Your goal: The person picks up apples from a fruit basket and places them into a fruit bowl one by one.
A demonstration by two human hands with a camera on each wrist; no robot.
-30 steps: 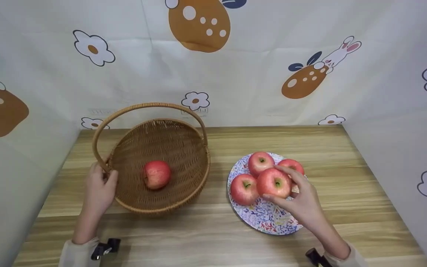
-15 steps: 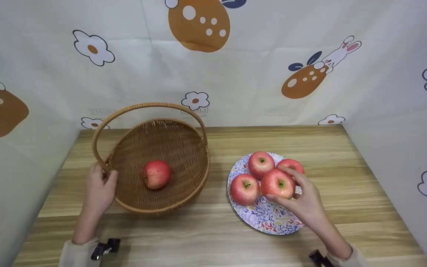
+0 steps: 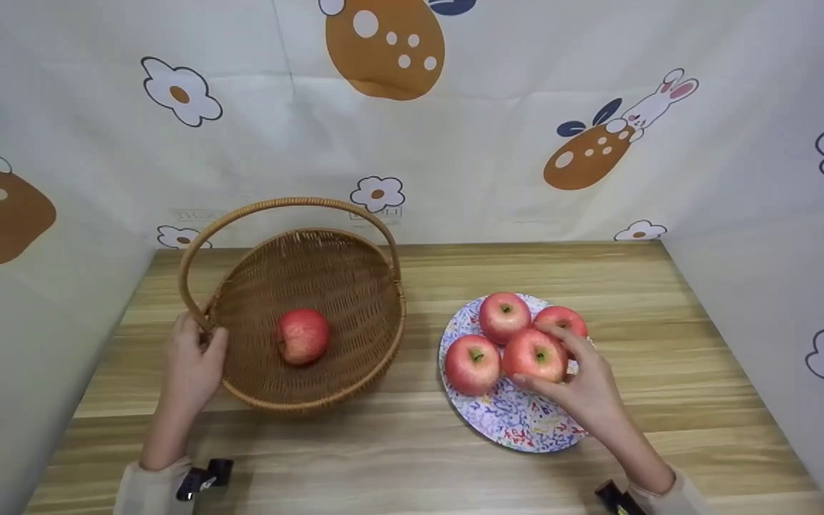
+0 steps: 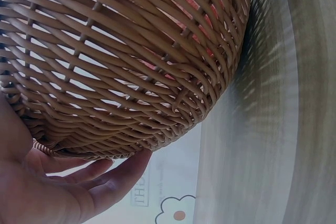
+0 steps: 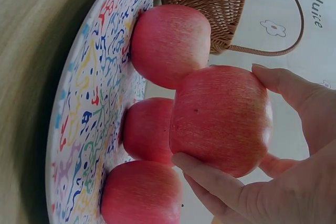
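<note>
A wicker basket (image 3: 355, 336) with a tall arched handle stands at the left, and one red apple (image 3: 303, 336) lies inside it. At its left rim, by the foot of the handle, my left hand (image 3: 194, 365) grips the wicker, thumb over the edge and fingers outside against the weave. My right hand (image 3: 587, 386) holds an apple (image 5: 220, 121) between thumb and fingers, raised above a colourfully speckled plate (image 3: 498, 422). Three more apples sit on that plate: one at the left (image 3: 472, 366), one at the back (image 3: 504, 317), and one at the right (image 3: 562, 323), partly covered by my fingers.
The wood-grain table (image 3: 355, 465) carries both basket and plate, with a strip of bare wood between them. Patterned cloth walls (image 3: 483, 164) with rabbits and flowers enclose the back and both sides.
My right hand has shifted slightly to the right with its apple, away from the left apple on the plate. The left hand and basket have stayed in place.
</note>
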